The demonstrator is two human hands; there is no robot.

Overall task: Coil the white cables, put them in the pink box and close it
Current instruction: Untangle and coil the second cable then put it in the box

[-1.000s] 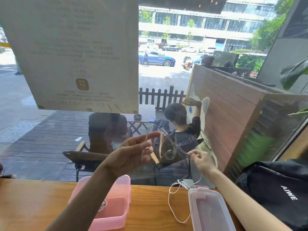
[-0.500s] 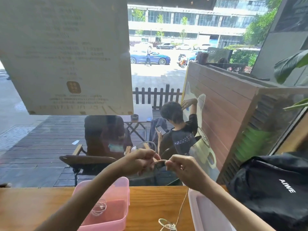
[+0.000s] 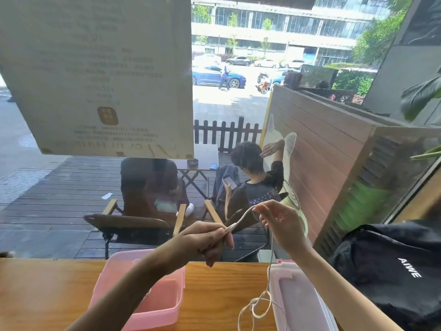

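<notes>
A white cable [image 3: 241,219] runs between my two hands above the wooden counter. My left hand [image 3: 205,241] is closed around one end of it. My right hand [image 3: 281,223] pinches it a little higher and to the right. From there the cable hangs down and ends in loose loops [image 3: 259,305] on the counter. The open pink box [image 3: 167,309] stands under my left forearm, which hides part of its inside. Its translucent lid [image 3: 298,304] lies to the right, under my right forearm.
The wooden counter [image 3: 47,295] runs along a large window [image 3: 226,103] right in front of me. A black bag [image 3: 393,266] with white letters sits at the right end. Outside the glass, people sit on chairs on a deck.
My hands have drawn apart, the right one rising and pulling a stretch of cable out from the left fist. The loose end on the counter has shifted right, toward the lid.
</notes>
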